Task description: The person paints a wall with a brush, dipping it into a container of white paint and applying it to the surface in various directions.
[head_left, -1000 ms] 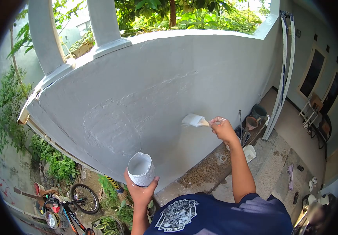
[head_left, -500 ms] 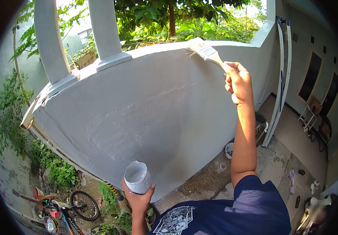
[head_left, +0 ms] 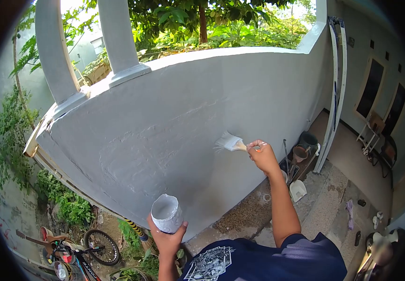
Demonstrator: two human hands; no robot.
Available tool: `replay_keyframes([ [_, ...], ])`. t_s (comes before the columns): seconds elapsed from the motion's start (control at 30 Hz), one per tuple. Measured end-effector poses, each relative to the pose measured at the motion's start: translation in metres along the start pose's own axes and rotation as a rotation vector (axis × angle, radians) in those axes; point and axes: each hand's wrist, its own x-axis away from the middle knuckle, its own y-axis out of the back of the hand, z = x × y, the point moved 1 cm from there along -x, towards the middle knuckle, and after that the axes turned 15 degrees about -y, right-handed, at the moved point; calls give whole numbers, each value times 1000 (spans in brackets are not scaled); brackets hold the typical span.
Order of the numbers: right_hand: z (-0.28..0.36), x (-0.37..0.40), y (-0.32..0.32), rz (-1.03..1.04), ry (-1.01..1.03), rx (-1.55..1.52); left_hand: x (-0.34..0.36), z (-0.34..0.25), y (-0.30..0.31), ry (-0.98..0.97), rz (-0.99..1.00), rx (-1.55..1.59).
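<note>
My right hand point(head_left: 262, 157) grips the handle of a flat paintbrush point(head_left: 233, 142), its splayed bristles against the middle of the grey wall point(head_left: 183, 112). Lower down, my left hand point(head_left: 167, 239) is wrapped round a paint-smeared cup point(head_left: 166, 213) with a ragged rim. Light grey paint shows inside the cup, which is held upright in front of the wall's lower part. Patches of the wall differ in shade, and rough raised lines run across its surface.
Two pillars point(head_left: 118, 37) rise from the wall's top at the left. Buckets point(head_left: 308, 140) and a white dustpan point(head_left: 298, 191) stand near the wall's right foot. A bicycle point(head_left: 101, 247) is at the lower left. A white metal post point(head_left: 336, 103) stands at the right.
My right hand has brought the paintbrush down from the wall's top edge to its middle. My left hand and the cup have hardly moved.
</note>
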Motion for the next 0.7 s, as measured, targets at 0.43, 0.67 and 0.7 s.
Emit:
replay_keyframes([
  [0.43, 218, 22, 19, 71, 461, -133, 2, -8, -15, -17, 46, 65],
  [0.67, 215, 13, 26, -18, 499, -237, 5, -8, -15, 11, 36, 97],
  [0.7, 205, 11, 19, -32, 478, -202, 5, -8, -15, 5, 35, 85],
])
